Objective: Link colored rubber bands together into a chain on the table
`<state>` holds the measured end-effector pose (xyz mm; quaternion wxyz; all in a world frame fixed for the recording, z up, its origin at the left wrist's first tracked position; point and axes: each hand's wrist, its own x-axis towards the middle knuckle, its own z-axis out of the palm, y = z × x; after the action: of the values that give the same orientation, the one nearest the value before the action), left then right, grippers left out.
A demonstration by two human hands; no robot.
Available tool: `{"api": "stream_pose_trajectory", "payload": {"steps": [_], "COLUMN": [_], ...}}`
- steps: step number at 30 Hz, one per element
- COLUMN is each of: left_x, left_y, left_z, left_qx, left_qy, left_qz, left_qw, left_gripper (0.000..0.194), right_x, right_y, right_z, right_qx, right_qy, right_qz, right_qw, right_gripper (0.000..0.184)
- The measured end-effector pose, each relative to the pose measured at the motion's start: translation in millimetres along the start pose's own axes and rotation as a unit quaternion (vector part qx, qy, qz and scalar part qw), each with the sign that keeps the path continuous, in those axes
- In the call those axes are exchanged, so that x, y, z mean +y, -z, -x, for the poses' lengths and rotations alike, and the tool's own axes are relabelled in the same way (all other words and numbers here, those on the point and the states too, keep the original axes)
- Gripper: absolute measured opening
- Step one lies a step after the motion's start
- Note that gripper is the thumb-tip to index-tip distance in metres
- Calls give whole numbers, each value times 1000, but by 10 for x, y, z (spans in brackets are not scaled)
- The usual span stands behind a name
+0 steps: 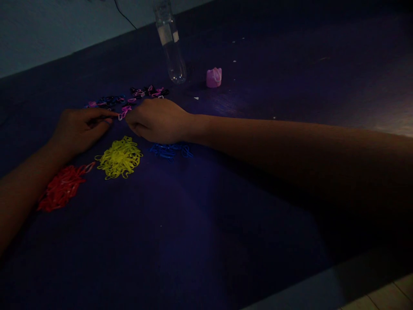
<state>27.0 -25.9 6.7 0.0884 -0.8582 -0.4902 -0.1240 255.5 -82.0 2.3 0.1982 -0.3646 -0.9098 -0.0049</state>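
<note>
Small rubber bands lie sorted by colour on a dark blue tabletop. My left hand (79,129) reaches in from the left, index finger stretched out so its tip meets a few pink rubber bands (125,112); the thumb is held apart below it. Across from it, my right hand (161,120) is curled with the knuckles up, its fingertips hidden beside those pink bands. Behind the hands is a mixed pile of dark, blue and pink bands (109,101). Nearer me are a yellow pile (120,158), a red pile (64,187) and a blue pile (167,150), partly under my right hand.
A clear plastic bottle (172,54) stands at the back, near the wall (48,34). To its right is a small pink cap-like piece (214,78). Little white scraps (196,98) dot the table. The light is dim, and my right forearm crosses the tabletop.
</note>
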Motion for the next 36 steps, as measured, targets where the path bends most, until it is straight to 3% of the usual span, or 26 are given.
{"api": "stream_pose_trajectory", "payload": {"steps": [9,26,36], "left_x": [47,38,68], "left_y": [25,25,40], "left_z": [18,9,20], "left_qx": [-1,-5,-13], "left_qy": [13,5,28], "left_qz": [-27,-24,10], "left_qw": [1000,1000,999], "left_gripper": [64,66,52], "right_x": [1,19,-2], "right_y": [3,-1,24], "right_z": [3,1,15], "right_qx": [9,6,-10], "right_qy": [4,14,3], "right_qz": [-1,0,-8], "right_qw": [1000,1000,1000], "right_gripper": [39,35,36]}}
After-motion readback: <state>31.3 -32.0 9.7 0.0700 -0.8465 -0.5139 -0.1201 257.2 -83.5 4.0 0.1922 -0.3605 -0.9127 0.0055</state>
